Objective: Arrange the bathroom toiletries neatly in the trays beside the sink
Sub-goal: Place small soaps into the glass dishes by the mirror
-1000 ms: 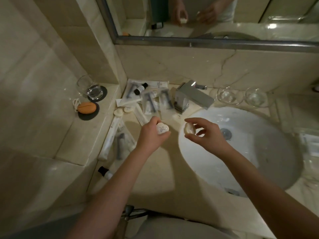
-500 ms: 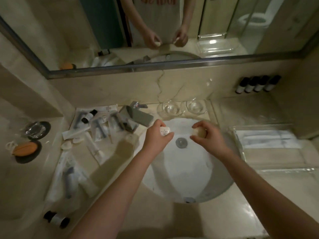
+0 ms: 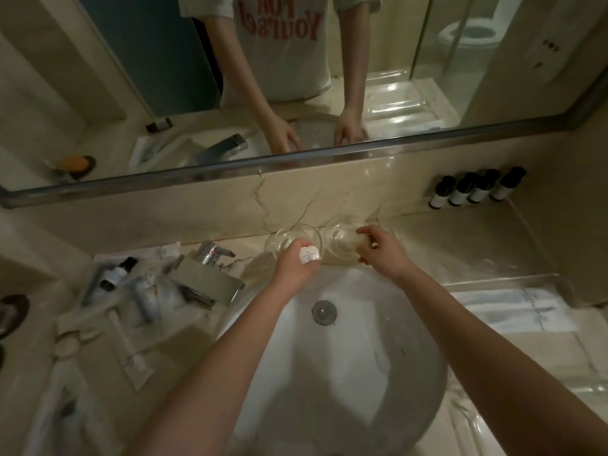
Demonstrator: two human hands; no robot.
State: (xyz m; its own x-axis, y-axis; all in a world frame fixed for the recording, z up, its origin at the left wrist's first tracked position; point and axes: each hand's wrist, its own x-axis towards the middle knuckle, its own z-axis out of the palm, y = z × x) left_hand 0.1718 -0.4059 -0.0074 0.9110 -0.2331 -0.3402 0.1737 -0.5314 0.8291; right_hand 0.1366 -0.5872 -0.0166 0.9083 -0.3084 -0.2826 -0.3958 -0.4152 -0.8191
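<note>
**Almost placed, not yet let go**

In the head view, we saw the left hand (image 3: 296, 269) reaching across the basin (image 3: 329, 373). Its fingers were curled round a white heart-shaped packet (image 3: 309, 254), held just over the near rim of the left glass dish (image 3: 283, 240). The right hand (image 3: 385, 255) pinched a pale round piece (image 3: 353, 242) at the right glass dish (image 3: 339, 230). Blur kept us from telling whether the piece touched the glass or hung just above it. The 2 dishes stood side by side on the counter (image 3: 437, 255) behind the basin, close under the mirror (image 3: 394, 77).

We judged the step in hand to be the placing of these 2 small items, 1 to each dish. The next move called for lowering each into the middle of its bowl and only then easing the fingers off. It needed to be gentle, since glass so near the basin edge could slide or tip under a knock.

Much remained, in our judgement. Loose toiletries (image 3: 141, 291) lay in a heap left of the tap (image 3: 210, 281), well apart from the clear tray (image 3: 506, 279) on the right, which held some white packets (image 3: 513, 311). 4 dark bottles (image 3: 477, 189) stood in a row beyond that tray.
</note>
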